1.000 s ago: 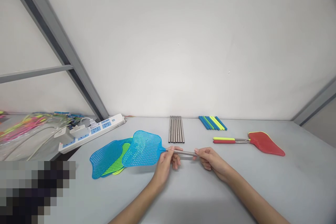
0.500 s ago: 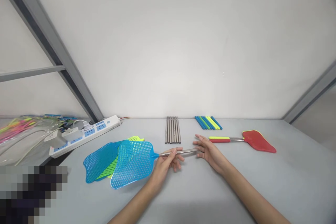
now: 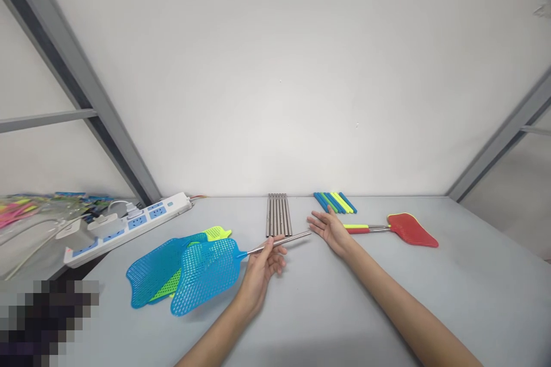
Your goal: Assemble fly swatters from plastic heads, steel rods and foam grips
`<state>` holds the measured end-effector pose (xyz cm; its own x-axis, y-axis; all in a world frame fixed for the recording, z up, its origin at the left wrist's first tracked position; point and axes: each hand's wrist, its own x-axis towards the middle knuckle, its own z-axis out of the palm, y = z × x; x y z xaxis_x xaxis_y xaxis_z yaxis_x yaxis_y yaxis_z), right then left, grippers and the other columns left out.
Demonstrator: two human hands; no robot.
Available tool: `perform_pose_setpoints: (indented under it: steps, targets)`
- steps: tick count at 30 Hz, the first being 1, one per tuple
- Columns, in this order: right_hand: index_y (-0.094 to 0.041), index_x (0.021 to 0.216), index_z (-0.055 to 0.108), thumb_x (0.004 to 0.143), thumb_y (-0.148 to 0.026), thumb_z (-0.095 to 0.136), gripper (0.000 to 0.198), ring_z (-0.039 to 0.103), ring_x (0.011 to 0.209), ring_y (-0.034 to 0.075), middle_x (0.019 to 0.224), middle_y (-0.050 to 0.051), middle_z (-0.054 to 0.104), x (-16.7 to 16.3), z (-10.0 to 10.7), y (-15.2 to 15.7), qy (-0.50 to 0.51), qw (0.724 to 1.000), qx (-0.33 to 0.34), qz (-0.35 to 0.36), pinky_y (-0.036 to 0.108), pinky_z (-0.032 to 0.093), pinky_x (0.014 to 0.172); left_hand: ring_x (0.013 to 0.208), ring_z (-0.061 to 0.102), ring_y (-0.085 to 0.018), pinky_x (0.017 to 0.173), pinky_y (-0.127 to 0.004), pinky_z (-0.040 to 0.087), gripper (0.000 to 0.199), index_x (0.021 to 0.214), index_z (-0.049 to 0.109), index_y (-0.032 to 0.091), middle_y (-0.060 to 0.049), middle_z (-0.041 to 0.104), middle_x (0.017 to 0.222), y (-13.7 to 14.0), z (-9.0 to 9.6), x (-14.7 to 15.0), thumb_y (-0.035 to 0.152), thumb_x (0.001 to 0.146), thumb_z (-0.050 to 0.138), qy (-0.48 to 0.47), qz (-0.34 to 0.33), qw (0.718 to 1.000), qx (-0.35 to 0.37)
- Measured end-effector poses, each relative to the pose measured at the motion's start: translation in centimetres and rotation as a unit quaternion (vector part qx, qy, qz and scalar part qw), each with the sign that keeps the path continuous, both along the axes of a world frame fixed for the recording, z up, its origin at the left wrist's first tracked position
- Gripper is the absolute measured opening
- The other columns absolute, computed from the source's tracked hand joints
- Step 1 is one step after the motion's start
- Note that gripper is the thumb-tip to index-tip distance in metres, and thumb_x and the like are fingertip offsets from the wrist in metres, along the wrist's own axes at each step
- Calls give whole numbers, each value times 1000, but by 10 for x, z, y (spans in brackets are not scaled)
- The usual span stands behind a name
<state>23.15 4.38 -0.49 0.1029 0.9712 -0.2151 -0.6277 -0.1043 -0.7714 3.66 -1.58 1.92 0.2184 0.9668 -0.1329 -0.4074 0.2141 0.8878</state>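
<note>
Swatters (image 3: 411, 230) partly behind right hand (image 3: 333, 232), power strip (image 3: 138, 222) near mesh heads (image 3: 152, 266)

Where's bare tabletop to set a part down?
Free: tabletop between left forearm and right forearm, and right of the red fly swatter. Crowded: left, with held blue fly swatter, stacked swatter heads and power strip; back centre, with metal tubes and coloured grips.

Tubes (image 3: 278, 215) between swatter heads (image 3: 150, 269) and sticks (image 3: 344, 202)

Green mesh head (image 3: 169, 287) largely hidden by the blue mesh heads (image 3: 209, 275).
</note>
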Motion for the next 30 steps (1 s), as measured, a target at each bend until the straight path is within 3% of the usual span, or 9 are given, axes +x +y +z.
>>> perform_pose_setpoints:
  steps: [5,17,30]
  targets:
    - [-27,120,22,68,-13,52,62,59,83,17,97,6,55,-1,-4,1,3,1000,11,-11,32,49,72,51,49,-8,44,-20,34,38,96,56,14,-2,56,68,-1,-2,0,42,70,51,-6,-3,1000,4]
    - [-29,114,23,68,-11,46,54,60,79,16,93,4,55,-6,-5,18,5,999,-12,-34,32,51,64,51,49,-8,45,-20,35,38,95,57,15,-2,56,67,0,-1,0,42,69,51,-8,0,1000,-2]
    - [-20,98,38,67,-9,47,34,57,87,16,101,6,51,-13,-4,24,5,999,-30,-35,29,49,73,51,49,-7,46,-19,35,35,97,56,16,-1,56,67,1,-5,-1,40,72,49,-28,-2,1000,12]
